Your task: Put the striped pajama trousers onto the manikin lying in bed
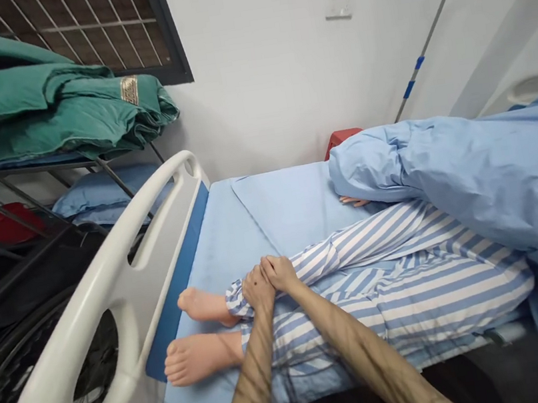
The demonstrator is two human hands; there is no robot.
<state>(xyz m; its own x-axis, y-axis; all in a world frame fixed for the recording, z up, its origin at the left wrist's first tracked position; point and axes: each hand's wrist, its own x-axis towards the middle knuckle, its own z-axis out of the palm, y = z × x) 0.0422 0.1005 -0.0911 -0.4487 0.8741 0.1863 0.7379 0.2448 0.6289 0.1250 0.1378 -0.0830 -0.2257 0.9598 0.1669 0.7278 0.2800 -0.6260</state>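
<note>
Blue-striped pyjama leg (351, 246) is under both hands, left hand (258, 288) and right hand (280, 274) touching, closed on the shin just above the cuff. Bare feet (196, 360) at 9 o'clock, white bed rail (126, 297) beyond them. Further out: green folded cloth (42, 107) at 10 o'clock, blue quilt (495, 194) at 2 o'clock, IV pole (431, 36) at 1 o'clock.

Legs (405, 302) on mattress (280, 206), side rail (126, 297) left.

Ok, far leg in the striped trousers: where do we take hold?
Grip the lower shin of the far leg just above the trouser cuff, coming from above on the near side. The leg lies along the blue bed sheet with its top open, and the left hand and right hand rest there.
</note>
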